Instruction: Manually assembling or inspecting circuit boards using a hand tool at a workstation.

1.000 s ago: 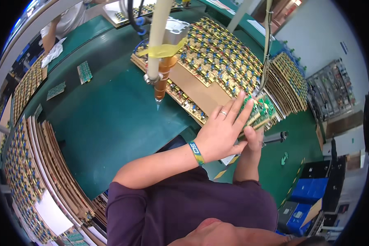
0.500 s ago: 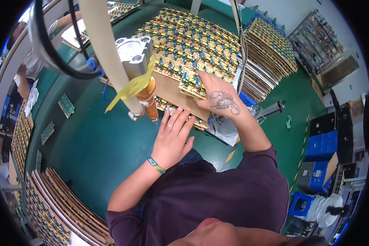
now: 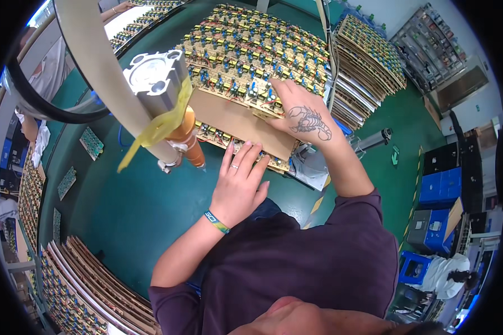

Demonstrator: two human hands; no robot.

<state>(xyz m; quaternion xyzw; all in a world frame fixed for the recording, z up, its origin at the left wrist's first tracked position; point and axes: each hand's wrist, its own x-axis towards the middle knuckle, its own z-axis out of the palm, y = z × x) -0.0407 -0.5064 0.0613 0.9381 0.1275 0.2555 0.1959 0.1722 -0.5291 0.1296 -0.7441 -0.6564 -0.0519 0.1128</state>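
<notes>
My right hand (image 3: 306,114), its back toward me, grips a small yellow circuit board (image 3: 261,94) with green, blue and yellow parts by its right end. The board sits at the near edge of a wide layer of similar circuit boards (image 3: 251,44); whether it rests on them or hovers, I cannot tell. Below it a brown cardboard sheet (image 3: 235,115) shows, lying over another layer of boards (image 3: 215,135). My left hand (image 3: 239,187) lies palm down with fingers stretched out, the fingertips touching the near edge of that lower layer. It holds nothing.
A metal cylinder block (image 3: 156,75) with an orange nozzle (image 3: 191,148) and yellow tape hangs left of the boards. Tall board stacks stand at right (image 3: 371,56) and lower left (image 3: 78,285). Single green boards (image 3: 91,143) lie on the left-hand belt. Another person's arm (image 3: 116,10) shows far left.
My right hand has moved the small circuit board away from me, toward the wide board layer. My left hand stays at the near edge. The whole view has shifted slightly.
</notes>
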